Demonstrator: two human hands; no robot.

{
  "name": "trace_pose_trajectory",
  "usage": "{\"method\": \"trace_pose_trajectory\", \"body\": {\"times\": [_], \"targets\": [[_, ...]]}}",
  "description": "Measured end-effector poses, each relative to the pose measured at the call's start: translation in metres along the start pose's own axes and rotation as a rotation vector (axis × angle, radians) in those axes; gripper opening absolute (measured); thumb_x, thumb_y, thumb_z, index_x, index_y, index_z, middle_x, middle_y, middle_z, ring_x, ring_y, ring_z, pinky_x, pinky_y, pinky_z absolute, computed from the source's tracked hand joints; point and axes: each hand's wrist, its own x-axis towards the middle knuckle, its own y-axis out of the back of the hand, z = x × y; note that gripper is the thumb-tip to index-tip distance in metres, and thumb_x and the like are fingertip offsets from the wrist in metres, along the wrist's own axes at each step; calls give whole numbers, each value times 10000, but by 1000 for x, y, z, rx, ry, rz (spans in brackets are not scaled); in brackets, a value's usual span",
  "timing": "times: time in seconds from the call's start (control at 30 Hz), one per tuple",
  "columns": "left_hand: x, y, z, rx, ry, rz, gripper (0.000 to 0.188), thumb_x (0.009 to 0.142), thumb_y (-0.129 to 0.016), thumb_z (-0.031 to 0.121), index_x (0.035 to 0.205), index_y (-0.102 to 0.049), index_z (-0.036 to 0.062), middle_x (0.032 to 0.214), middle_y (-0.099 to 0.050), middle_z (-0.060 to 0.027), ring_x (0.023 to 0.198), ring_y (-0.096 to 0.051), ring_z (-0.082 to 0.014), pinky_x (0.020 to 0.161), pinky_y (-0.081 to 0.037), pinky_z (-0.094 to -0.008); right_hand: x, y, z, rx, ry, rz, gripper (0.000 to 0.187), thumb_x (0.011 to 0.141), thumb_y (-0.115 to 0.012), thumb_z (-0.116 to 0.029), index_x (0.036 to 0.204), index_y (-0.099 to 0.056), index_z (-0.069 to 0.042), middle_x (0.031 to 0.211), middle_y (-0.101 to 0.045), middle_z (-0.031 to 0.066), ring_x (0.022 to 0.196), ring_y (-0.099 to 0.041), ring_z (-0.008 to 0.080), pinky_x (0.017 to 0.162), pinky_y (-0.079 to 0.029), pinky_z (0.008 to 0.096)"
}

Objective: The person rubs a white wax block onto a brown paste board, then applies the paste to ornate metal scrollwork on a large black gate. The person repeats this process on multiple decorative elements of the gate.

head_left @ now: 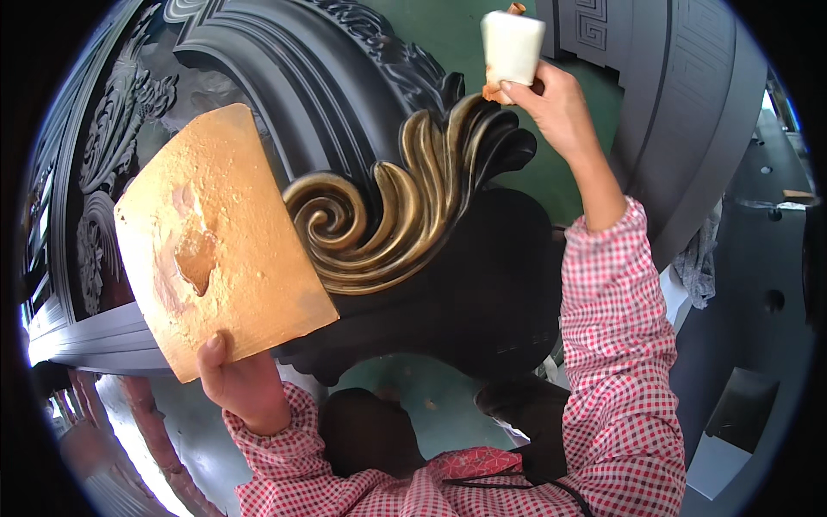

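Note:
My left hand (234,379) grips the lower edge of a flat board (245,233), thumb on its face. Gold paint coats this board, with a darker wet pool (195,257) near the middle. Up at the right, my right hand (551,105) is closed on a white cup-shaped or pad-like piece (513,47), stained orange-brown at its lower corner; its exact kind I cannot make out. Between the hands lies a carved scroll with leaves (392,228), black with gold on its raised ridges. The right hand is just above the leaf tips, and the board overlaps the scroll's left side.
Dark curved moulding (284,73) runs behind the scroll, with more carved ornament (129,129) at the far left. A grey panel with a square spiral pattern (594,26) stands at the upper right. Clear plastic wrap (699,258) hangs at the right.

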Motion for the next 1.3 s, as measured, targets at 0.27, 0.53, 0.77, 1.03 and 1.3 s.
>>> {"method": "trace_pose_trajectory", "body": {"times": [0.27, 0.53, 0.77, 1.03, 1.3], "targets": [[26, -48, -3, -25, -91, -54, 555, 837, -462, 123, 1351, -296, -8, 1313, -453, -158, 1191, -471, -275, 986, -401, -418, -47, 0, -49, 1292, -415, -441, 353, 883, -595, -295, 1099, -502, -32, 856, -543, 28, 641, -461, 58, 484, -356, 166], [61, -114, -35, -128, -55, -195, 372, 865, -451, 161, 1205, -463, 10, 1122, -591, -130, 1027, -581, -271, 896, -481, -404, -111, -31, -112, 1516, -731, -797, 509, 873, -579, -305, 1203, -437, 55, 946, -574, 128, 610, -510, 109, 444, -391, 211], [37, -123, -64, -47, 131, -205, 392, 848, -452, 231, 1156, -474, -11, 967, -604, -124, 746, -584, -214, 649, -477, -300, -118, -39, -129, 1542, -804, -818, 356, 902, -539, -300, 1119, -514, -18, 828, -566, 42, 585, -498, 91, 478, -395, 204], [50, -122, -68, 17, 80, -183, 236, 852, -444, 188, 889, -538, -25, 667, -574, -131, 562, -513, -200, 533, -425, -292, -116, -3, -140, 126, 375, -147, 437, 828, -641, -349, 1105, -578, -17, 782, -582, 73, 644, -579, 176, 564, -470, 276], [51, -130, -75, 5, 64, -32, 224, 844, -467, 191, 834, -555, -15, 644, -576, -142, 527, -503, -203, 517, -422, -290, -118, -19, -164, -303, 667, -69, 373, 607, -778, -146, 948, -639, -92, 790, -540, 20, 636, -519, 179, 572, -381, 298]]}}
